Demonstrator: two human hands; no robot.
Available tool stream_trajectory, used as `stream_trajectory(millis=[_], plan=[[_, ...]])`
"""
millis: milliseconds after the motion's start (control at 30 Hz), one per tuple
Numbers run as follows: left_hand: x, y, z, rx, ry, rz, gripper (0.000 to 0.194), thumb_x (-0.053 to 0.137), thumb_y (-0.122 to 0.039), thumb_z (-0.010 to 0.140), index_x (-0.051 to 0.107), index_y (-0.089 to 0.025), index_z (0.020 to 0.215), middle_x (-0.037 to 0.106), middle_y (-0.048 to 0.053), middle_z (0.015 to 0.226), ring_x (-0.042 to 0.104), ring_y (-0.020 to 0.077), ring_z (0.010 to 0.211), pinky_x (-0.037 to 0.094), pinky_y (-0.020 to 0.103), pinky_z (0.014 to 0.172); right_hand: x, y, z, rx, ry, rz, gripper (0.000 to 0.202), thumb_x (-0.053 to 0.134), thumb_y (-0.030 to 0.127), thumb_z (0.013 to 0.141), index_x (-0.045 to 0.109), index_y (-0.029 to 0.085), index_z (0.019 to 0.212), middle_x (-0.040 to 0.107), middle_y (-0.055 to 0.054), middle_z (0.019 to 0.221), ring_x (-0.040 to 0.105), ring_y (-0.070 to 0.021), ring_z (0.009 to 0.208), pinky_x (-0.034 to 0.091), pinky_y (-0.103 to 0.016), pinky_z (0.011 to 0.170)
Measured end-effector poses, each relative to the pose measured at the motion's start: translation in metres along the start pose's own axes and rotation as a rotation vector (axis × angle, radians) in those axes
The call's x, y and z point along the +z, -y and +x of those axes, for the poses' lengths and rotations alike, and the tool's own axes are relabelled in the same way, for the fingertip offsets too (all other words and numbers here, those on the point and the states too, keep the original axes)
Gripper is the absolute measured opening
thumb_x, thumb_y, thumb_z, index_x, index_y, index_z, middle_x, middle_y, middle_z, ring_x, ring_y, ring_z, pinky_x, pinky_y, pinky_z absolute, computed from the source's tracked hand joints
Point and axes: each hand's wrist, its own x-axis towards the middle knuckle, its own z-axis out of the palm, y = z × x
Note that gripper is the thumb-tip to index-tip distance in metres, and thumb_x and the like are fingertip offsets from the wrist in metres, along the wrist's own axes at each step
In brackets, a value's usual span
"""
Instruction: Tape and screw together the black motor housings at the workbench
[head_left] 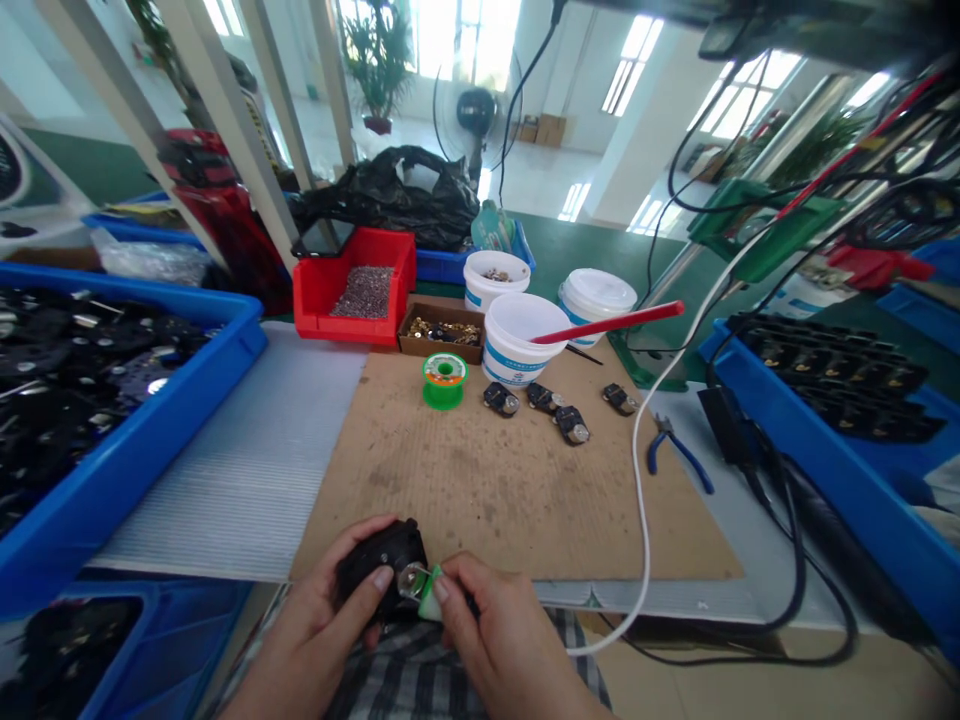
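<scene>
My left hand (345,590) is closed around a black plastic housing (386,550), low at the front edge of the cardboard. A round, shiny metal piece (411,580) shows on the housing's right side. Between the thumb and fingers of my right hand (487,620) is a small light-green piece (431,596), its metal end against or very near the round piece. What the green piece is I cannot make out; its right part is hidden by my fingers. Several small black parts with silver discs (571,426) lie farther back on the cardboard (465,470).
A green solder spool (444,382), white buckets (517,345), a red bin (352,300) and a carton (440,333) stand at the back. Blue-handled pliers (679,455) and a white cable (640,480) lie right. Blue crates (187,400) of black parts flank the bench.
</scene>
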Motion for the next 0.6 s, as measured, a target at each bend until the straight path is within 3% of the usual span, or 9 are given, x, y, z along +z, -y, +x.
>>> stream_trajectory(millis=[233, 433, 600], plan=[[-0.003, 0.003, 0.0, -0.007, 0.041, -0.036, 0.056, 0.064, -0.054, 0.081, 0.053, -0.023, 0.125, 0.064, 0.005, 0.111, 0.057, 0.0167, 0.073, 0.05, 0.022, 0.051, 0.008, -0.008, 0.002, -0.06, -0.065, -0.002, 0.032, 0.036, 0.037, 0.095, 0.057, 0.021, 0.076, 0.059, 0.0, 0.058, 0.056, -0.0142, 0.052, 0.032, -0.022, 0.052], [0.0, 0.006, 0.001, 0.005, -0.072, -0.067, 0.053, 0.068, -0.055, 0.076, 0.059, -0.026, 0.12, 0.066, 0.003, 0.116, 0.059, 0.0169, 0.074, 0.047, 0.02, 0.048, 0.007, -0.003, 0.006, -0.026, -0.036, -0.033, 0.03, 0.038, 0.034, 0.094, 0.06, 0.02, 0.079, 0.061, -0.001, 0.06, 0.058, -0.0147, 0.054, 0.035, -0.022, 0.053], [-0.013, 0.02, 0.014, 0.017, -0.022, -0.029, 0.055, 0.069, -0.059, 0.074, 0.059, -0.03, 0.119, 0.063, 0.002, 0.125, 0.06, 0.0174, 0.069, 0.051, 0.024, 0.048, -0.009, 0.004, 0.015, -0.035, 0.103, -0.029, 0.025, 0.044, 0.029, 0.094, 0.064, 0.018, 0.087, 0.066, -0.001, 0.066, 0.062, -0.0136, 0.058, 0.039, -0.018, 0.054]])
